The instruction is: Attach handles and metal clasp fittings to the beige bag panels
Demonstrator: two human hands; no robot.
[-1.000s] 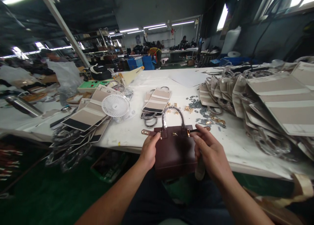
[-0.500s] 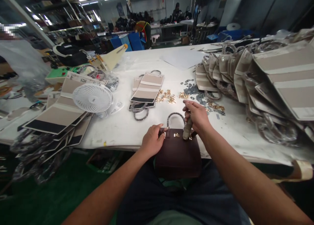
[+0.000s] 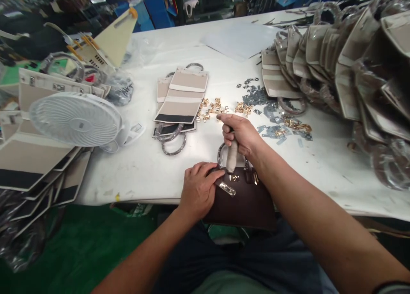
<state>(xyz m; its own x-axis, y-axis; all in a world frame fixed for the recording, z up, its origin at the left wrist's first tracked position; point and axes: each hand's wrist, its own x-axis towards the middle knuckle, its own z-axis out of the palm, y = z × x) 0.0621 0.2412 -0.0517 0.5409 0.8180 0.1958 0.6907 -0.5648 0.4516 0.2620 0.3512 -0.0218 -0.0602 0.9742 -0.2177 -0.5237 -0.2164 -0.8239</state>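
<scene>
A dark brown handbag (image 3: 243, 206) leans at the table's front edge, over my lap. On its upper front is a gold clasp (image 3: 234, 178), and its round, plastic-wrapped handle (image 3: 221, 154) stands up behind. My left hand (image 3: 200, 189) is closed at the bag's upper left corner, thumb and fingers pinching a dark strap that ends in a shiny metal plate (image 3: 227, 189). My right hand (image 3: 238, 133) grips a thick tool with a beige-grey rounded end (image 3: 232, 157), held upright just above the clasp. The tool's upper part is hidden in my fist.
Gold metal fittings (image 3: 211, 108) and dark flat metal plates (image 3: 256, 95) lie scattered beyond my hands. Beige bag panels (image 3: 185, 91) stand mid-table, with larger stacks right (image 3: 323, 50) and left (image 3: 35, 166). A white fan (image 3: 77, 119) is at left.
The tool has moved left, from the right fastening to above the clasp. My left hand now holds the strap with its metal plate across the bag's front. The view has tilted down.
</scene>
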